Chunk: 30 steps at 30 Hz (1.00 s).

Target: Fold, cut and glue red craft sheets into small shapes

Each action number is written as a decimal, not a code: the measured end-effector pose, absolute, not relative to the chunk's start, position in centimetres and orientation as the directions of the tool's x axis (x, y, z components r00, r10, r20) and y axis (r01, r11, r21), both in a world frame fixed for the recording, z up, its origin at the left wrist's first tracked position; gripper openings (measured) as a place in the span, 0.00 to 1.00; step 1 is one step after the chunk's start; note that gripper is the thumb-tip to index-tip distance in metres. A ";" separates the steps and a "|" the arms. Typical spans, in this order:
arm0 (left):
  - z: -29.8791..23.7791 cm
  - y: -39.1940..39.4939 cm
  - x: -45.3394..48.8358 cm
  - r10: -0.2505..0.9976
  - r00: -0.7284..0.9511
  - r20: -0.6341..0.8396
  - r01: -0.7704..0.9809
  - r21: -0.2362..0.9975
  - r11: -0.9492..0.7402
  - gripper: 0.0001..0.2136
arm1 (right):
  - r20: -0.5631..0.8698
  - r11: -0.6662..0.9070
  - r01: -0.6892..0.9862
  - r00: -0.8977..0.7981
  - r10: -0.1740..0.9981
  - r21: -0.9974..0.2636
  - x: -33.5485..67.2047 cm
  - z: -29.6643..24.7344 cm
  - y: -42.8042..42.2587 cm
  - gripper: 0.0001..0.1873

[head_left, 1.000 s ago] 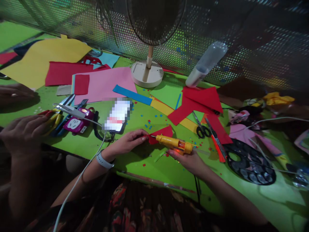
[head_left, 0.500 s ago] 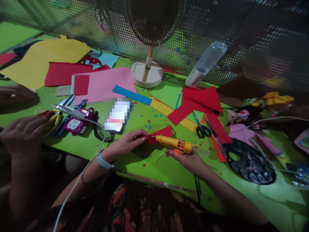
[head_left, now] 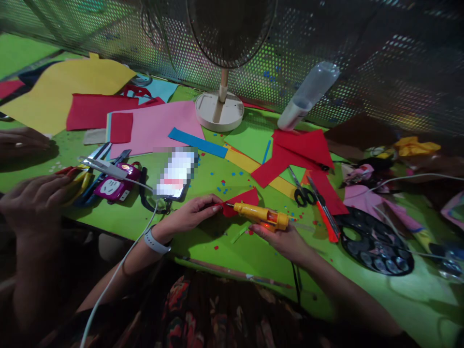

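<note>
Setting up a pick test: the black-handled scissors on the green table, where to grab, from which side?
Best take the scissors by the black handle loops, their bulkiest part, nearest the person; the thin blades point away towards the fan base. Come straight down from above: the orange cutter lies close along their right, and the right hand holding the yellow glue gun sits just in front.

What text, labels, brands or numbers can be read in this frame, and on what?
Nothing legible anywhere. By item:
phone screen: pixelated, unreadable.
purple gadget: white face-like graphic, no letters I can make out.
yellow glue gun in the right hand: no readable marking.
clear bottle: too blurred to tell.
</note>
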<state>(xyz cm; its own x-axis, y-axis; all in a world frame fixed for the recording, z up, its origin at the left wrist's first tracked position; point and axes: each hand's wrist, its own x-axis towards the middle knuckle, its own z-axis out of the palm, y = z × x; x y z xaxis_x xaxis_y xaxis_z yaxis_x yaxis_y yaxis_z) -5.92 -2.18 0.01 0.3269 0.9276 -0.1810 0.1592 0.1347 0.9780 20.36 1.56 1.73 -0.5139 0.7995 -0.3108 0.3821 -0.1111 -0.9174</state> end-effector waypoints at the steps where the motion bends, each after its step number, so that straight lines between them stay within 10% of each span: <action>1: 0.1 -2.2 -5.9 0.926 0.329 -0.187 0.169 0.976 0.137 0.11 | -0.309 -0.109 0.381 -0.515 0.800 -0.918 20.4 1.7 1.6 0.15; 30: -0.1 -2.6 -6.0 0.949 0.289 -0.130 0.160 0.983 0.086 0.13 | -0.240 0.193 0.604 -0.560 0.793 -0.773 22.6 4.2 1.5 0.15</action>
